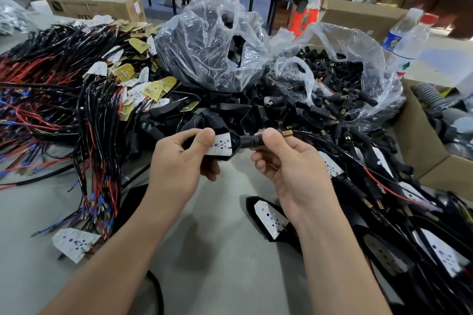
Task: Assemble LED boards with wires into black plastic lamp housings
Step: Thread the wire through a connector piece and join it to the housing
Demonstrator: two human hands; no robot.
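Note:
My left hand grips a black lamp housing with a white LED board seated in it, thumb on the board's edge. My right hand pinches the housing's black stem, whose brass threaded end pokes out past my thumb with a black wire trailing right. Both hands hover above the grey table, in front of a pile of empty black housings.
Wired LED boards with red and black leads heap at the left. Two clear bags hold housings and black stems. Assembled lamps lie at the right, by a cardboard box and a water bottle. A loose board lies front left.

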